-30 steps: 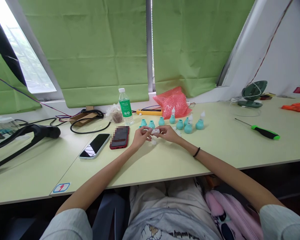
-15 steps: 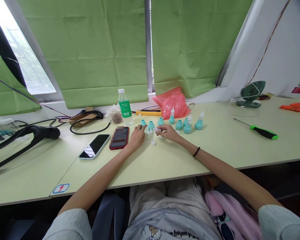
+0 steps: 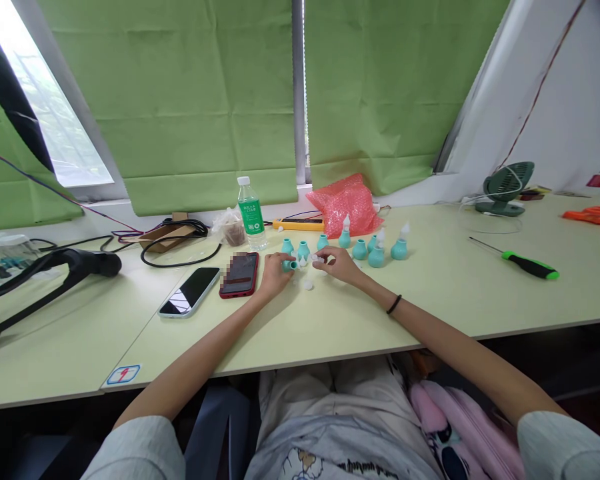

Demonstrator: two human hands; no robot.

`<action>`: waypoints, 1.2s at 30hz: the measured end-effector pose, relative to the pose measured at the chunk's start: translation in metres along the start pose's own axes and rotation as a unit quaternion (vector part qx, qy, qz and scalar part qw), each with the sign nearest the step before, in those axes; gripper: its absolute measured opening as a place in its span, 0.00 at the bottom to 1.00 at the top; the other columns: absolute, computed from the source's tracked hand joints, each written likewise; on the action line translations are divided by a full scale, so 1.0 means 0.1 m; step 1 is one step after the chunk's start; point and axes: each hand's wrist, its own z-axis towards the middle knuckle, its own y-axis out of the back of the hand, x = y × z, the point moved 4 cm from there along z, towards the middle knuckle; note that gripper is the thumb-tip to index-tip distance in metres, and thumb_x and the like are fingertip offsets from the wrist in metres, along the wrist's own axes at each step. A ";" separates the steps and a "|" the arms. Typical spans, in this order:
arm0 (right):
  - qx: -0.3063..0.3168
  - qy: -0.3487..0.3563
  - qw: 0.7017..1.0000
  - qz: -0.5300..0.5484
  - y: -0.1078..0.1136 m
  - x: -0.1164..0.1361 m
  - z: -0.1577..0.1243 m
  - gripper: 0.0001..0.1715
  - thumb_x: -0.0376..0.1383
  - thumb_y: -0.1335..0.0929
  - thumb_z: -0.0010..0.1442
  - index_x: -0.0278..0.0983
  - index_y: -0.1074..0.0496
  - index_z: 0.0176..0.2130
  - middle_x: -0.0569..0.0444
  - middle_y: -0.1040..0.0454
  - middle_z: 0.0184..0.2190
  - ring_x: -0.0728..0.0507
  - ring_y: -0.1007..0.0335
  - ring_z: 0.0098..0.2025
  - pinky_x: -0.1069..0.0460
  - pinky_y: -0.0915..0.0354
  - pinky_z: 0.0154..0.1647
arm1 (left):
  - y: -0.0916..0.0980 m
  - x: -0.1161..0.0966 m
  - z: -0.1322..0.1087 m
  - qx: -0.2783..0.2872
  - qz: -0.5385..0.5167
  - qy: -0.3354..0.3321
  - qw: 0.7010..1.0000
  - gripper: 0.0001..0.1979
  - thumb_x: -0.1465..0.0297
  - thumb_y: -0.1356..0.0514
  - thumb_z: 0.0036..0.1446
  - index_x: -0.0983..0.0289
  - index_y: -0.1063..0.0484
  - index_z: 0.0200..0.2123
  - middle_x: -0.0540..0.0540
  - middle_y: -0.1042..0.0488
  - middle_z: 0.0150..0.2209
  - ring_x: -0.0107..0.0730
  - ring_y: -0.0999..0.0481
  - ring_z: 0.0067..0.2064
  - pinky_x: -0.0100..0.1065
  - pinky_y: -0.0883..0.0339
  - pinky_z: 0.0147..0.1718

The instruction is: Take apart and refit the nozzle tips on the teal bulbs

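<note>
My left hand (image 3: 276, 273) is closed on a small teal rubber bulb (image 3: 290, 265), tipped sideways with its open neck toward the right. Just across from it, my right hand (image 3: 339, 264) pinches a small whitish translucent nozzle (image 3: 318, 259). The two pieces are apart. Between and behind the hands stand several more open-necked bulbs, among them one teal bulb (image 3: 303, 251). On the right, a teal bulb with a clear tip (image 3: 399, 249) stands upright near others like it. Small white pieces lie between my hands, one of them a round white piece (image 3: 308, 285) nearer to me.
Left of my hands lie a red-cased phone (image 3: 239, 275) and a light-cased phone (image 3: 190, 292). A water bottle (image 3: 251, 217) stands behind, beside a red bubble-wrap bag (image 3: 347, 207). At right are a screwdriver (image 3: 529, 265) and a green fan (image 3: 504, 188). A black frame (image 3: 75, 267) sits far left.
My left hand has taken hold of a teal bulb and drawn it a little toward me, tilting it sideways. My right hand stays nearly in place with the whitish nozzle.
</note>
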 end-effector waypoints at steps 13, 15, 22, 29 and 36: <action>0.000 0.019 1.000 -0.015 -0.03 -0.02 -0.01 0.12 0.38 0.34 0.42 0.32 0.31 0.29 0.59 0.39 0.18 0.54 0.47 0.20 0.57 0.46 0.21 | -0.05 -0.21 -0.10 0.028 0.044 -0.071 0.996 0.14 0.70 0.48 0.47 0.62 0.38 0.40 0.54 0.34 0.39 0.34 0.35 0.40 0.35 0.42 0.39; 0.008 0.017 1.000 0.000 -0.04 -0.02 -0.01 0.12 0.38 0.35 0.43 0.32 0.32 0.29 0.59 0.39 0.18 0.54 0.47 0.20 0.58 0.46 0.21 | -0.06 -0.23 -0.10 0.043 0.038 -0.082 0.995 0.14 0.68 0.47 0.47 0.62 0.38 0.40 0.54 0.33 0.38 0.34 0.35 0.40 0.35 0.41 0.39; 0.014 0.003 0.999 0.035 -0.03 -0.02 -0.02 0.10 0.37 0.35 0.42 0.33 0.34 0.27 0.58 0.39 0.18 0.53 0.44 0.21 0.58 0.45 0.20 | -0.12 -0.20 -0.10 0.088 0.024 -0.075 0.993 0.15 0.64 0.49 0.49 0.63 0.37 0.40 0.55 0.33 0.36 0.34 0.34 0.38 0.34 0.40 0.37; 0.028 -0.029 0.987 0.159 -0.01 0.02 0.01 0.12 0.38 0.34 0.43 0.33 0.36 0.28 0.55 0.34 0.22 0.51 0.37 0.24 0.56 0.40 0.24 | -0.12 -0.21 -0.12 0.091 0.033 -0.067 0.993 0.18 0.62 0.52 0.51 0.62 0.38 0.44 0.56 0.36 0.34 0.34 0.35 0.37 0.36 0.40 0.37; 0.072 -0.059 0.979 0.181 -0.03 -0.02 0.01 0.16 0.40 0.31 0.40 0.32 0.33 0.29 0.54 0.33 0.21 0.51 0.38 0.22 0.57 0.41 0.19 | -0.10 -0.24 -0.14 0.050 0.024 -0.070 0.996 0.16 0.62 0.52 0.51 0.63 0.38 0.42 0.57 0.42 0.40 0.32 0.36 0.39 0.33 0.39 0.37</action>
